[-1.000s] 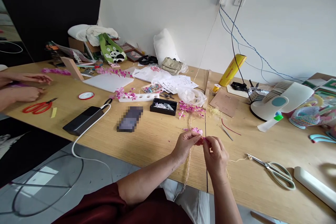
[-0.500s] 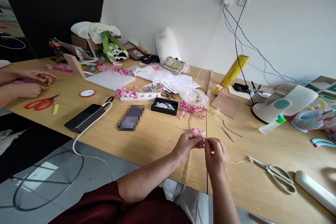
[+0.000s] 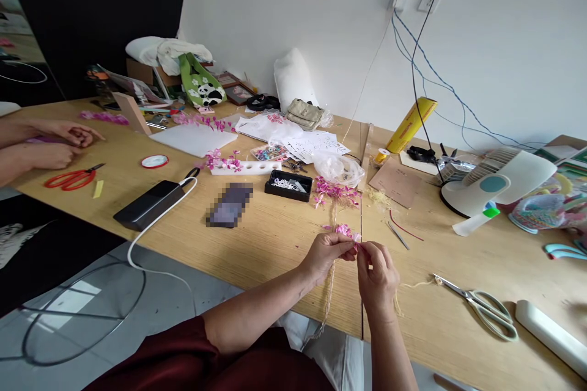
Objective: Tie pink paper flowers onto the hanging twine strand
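Fingers pinched, my left hand point(image 3: 324, 255) holds a small pink and white flower sprig point(image 3: 345, 231) just over the table's front part. My right hand point(image 3: 378, 269) is closed against it from the right, fingertips pinching at the base of the petals; the exact bit between them is too small to make out. A braided cream cord point(image 3: 329, 302) passes behind my left hand and hangs over the table edge toward my lap. Farther back lies a bunch of magenta flowers point(image 3: 337, 190). Pale thread point(image 3: 398, 304) shows beside my right wrist.
Scissors with pale handles point(image 3: 493, 314) lie at the right, near a white fan point(image 3: 499, 180). A black box of white pieces point(image 3: 288, 186), a phone point(image 3: 230, 204) and a black power bank point(image 3: 149, 203) lie left. Another person's hands point(image 3: 59, 140) rest at far left beside red scissors point(image 3: 73, 178).
Both hands stay almost in place. My fingertips have shifted slightly at the flower sprig, and more of its petals show between them. The view has moved a touch.
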`<state>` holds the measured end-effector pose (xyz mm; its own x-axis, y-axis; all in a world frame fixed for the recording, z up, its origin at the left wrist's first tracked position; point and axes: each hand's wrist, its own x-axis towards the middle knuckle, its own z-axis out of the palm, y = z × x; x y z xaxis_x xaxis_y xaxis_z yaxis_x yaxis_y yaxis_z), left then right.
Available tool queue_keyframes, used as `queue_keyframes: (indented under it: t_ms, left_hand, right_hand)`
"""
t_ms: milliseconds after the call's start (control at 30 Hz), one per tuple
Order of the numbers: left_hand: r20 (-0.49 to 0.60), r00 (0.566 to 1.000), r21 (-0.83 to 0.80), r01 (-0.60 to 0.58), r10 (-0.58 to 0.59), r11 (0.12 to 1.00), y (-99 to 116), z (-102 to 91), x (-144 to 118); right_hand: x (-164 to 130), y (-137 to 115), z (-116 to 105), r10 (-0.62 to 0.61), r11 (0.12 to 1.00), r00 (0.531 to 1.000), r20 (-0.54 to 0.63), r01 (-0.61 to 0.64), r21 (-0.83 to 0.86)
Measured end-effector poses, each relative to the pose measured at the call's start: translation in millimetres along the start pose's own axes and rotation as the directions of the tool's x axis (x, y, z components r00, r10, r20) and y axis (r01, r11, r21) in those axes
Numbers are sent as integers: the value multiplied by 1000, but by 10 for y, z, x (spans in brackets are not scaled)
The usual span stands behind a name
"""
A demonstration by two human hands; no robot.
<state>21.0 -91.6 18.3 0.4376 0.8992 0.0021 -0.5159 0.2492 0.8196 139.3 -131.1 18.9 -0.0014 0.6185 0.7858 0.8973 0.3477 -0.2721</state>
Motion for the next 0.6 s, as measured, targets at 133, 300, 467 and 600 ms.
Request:
queue_keyframes:
  t_ms: [133, 300, 467, 600]
  left_hand:
    - [4, 998, 117, -64, 64, 991, 23, 2, 1]
    - [-1, 995, 171, -97, 98, 981, 32, 4, -1]
    - [-5, 989, 188, -146, 150, 971, 29, -24, 16]
    - [-20, 984, 212, -171, 179, 962, 24, -60, 51]
  right_hand:
    - [-17, 1, -4, 2, 1000, 1000, 6, -2, 1]
    - [-26, -45, -5, 39, 999, 999, 19, -39, 25]
    - [-9, -86, -37, 233, 966, 972, 20, -234, 110]
    - [-26, -23, -50, 377, 895, 914, 148, -401, 195]
